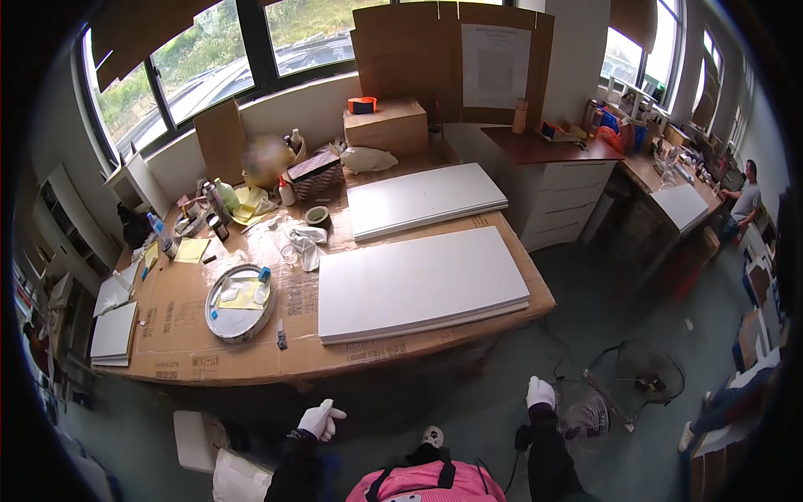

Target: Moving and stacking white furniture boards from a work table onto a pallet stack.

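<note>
My left hand (pixel 322 420), in a white glove, hangs in front of the table's near edge. Its fingers are loosely apart and nothing shows in them. My right hand (pixel 540 392), gloved too, is curled closed beside a floor fan (pixel 583 410), with nothing seen sticking out of it. Whether it touches the fan I cannot tell. Beyond both hands, on the cardboard-covered table (pixel 293 360), lie a near stack of white panels (pixel 422 280) and a farther stack of white panels (pixel 427 198). A round tub (pixel 240 322) with yellow paper on its lid stands left of them.
Bottles (pixel 226 194), a tape roll (pixel 318 217) and cloths (pixel 308 243) crowd the table's back left. A cardboard box (pixel 386 125) stands behind. Another fan (pixel 644 376) and a cable are on the floor at right. A person (pixel 740 201) is by the far-right bench.
</note>
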A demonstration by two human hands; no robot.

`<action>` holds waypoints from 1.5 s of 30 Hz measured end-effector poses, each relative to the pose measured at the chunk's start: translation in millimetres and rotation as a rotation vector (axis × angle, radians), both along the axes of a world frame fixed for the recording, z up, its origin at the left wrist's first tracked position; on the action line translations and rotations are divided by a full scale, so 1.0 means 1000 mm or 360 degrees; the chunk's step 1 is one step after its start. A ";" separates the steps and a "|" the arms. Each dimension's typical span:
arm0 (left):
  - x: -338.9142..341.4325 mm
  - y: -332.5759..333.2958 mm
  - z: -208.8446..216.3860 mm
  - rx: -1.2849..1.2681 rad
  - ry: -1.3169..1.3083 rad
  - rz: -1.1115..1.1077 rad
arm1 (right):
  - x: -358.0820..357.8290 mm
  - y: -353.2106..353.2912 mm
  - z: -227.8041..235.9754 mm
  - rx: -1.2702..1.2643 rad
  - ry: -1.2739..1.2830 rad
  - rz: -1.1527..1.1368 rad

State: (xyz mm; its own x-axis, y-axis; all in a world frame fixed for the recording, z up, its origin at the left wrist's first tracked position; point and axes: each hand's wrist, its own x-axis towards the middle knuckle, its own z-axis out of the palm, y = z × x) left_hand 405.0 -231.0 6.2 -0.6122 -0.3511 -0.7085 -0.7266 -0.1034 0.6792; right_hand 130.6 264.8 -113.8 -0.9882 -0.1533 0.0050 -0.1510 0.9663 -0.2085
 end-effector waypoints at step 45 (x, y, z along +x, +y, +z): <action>-0.582 -0.274 -0.079 -0.1258 -0.0486 0.0206 | -0.726 -0.282 0.044 -0.0517 -0.0594 0.0012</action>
